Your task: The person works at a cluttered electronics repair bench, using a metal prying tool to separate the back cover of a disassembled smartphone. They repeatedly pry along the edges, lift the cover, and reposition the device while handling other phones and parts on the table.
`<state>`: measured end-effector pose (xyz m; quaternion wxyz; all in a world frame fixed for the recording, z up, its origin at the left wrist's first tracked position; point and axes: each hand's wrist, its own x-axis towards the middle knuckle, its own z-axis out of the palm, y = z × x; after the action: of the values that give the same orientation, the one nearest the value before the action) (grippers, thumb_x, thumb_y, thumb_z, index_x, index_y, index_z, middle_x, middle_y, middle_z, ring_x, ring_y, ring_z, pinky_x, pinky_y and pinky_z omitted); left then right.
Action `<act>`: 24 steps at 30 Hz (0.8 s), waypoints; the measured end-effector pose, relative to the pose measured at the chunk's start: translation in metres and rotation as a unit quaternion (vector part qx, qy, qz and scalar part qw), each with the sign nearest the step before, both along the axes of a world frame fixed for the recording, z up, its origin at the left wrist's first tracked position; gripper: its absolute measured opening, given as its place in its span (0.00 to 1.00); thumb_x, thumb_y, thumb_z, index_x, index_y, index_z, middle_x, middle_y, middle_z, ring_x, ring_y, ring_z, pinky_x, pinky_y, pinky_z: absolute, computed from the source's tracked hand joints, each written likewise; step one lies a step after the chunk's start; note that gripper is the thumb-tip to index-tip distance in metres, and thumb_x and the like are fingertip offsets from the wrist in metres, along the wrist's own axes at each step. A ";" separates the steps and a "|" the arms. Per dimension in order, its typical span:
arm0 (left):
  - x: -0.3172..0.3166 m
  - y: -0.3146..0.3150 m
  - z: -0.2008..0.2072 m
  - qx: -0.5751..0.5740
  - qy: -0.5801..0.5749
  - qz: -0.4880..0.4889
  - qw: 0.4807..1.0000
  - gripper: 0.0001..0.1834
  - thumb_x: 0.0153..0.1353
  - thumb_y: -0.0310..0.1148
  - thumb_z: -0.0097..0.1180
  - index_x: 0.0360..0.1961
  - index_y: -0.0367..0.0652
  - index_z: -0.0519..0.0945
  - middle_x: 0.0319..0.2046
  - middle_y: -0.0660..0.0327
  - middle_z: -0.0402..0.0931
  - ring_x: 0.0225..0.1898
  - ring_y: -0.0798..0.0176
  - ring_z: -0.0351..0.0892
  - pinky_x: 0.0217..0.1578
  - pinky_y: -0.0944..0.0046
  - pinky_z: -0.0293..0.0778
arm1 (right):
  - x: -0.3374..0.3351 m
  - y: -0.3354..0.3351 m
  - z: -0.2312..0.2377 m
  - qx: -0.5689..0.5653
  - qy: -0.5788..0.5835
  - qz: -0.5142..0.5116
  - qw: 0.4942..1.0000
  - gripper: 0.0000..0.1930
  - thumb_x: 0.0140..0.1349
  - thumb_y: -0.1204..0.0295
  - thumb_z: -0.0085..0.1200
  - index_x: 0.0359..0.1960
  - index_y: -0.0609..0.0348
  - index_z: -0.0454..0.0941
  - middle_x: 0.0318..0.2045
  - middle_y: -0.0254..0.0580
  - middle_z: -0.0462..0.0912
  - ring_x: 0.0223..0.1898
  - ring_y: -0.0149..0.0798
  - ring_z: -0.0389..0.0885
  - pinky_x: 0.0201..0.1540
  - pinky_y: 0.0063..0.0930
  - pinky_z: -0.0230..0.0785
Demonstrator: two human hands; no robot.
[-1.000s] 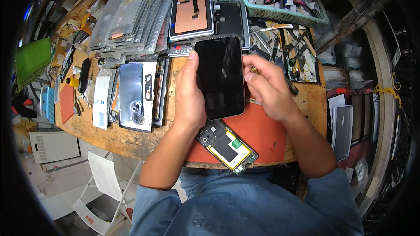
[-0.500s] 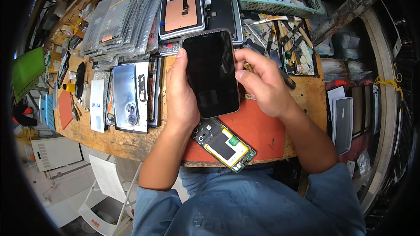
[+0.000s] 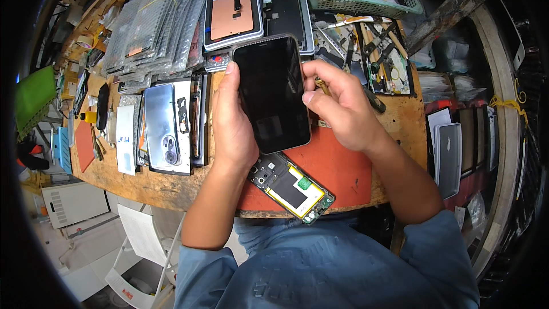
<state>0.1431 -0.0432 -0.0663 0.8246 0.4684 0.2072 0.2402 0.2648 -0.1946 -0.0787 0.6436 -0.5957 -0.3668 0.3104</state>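
A smartphone (image 3: pixel 270 94) with a dark screen is held upright above the bench, its screen toward me. My left hand (image 3: pixel 233 129) grips its left side, the thumb along the edge and the other fingers hidden behind. Thumb and forefinger of my right hand (image 3: pixel 343 106) close on the phone's right edge. Between them shows a small brass-coloured piece (image 3: pixel 322 85); whether the hand touches it I cannot tell. Below the phone, an opened phone body (image 3: pixel 291 189) with bare battery and circuit board lies slanted on a red mat (image 3: pixel 349 177).
Left on the wooden bench (image 3: pixel 123 180) lies a blue-grey phone (image 3: pixel 162 120) beside other phone parts. Bubble-wrapped packs (image 3: pixel 137 31) are stacked behind. Trays with screen parts (image 3: pixel 235 14), a green basket (image 3: pixel 366 6) and loose tools (image 3: pixel 374 51) fill the far side.
The view has shifted slightly, so the bench things sit a little further left and up. Both hands keep their hold on the smartphone, which has barely moved.
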 end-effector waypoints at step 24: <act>-0.001 0.002 -0.003 -0.022 0.001 0.009 1.000 0.31 0.86 0.52 0.37 0.64 0.36 0.81 0.57 0.51 0.88 0.57 0.57 0.89 0.64 0.55 0.81 | -0.001 0.004 0.003 0.024 -0.017 -0.005 1.000 0.06 0.76 0.76 0.59 0.49 0.62 0.79 0.29 0.24 0.75 0.27 0.15 0.69 0.28 0.19 0.60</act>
<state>0.1424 -0.0416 -0.0693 0.8326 0.4481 0.2172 0.2426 0.2639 -0.1907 -0.0760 0.6530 -0.5871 -0.3818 0.2883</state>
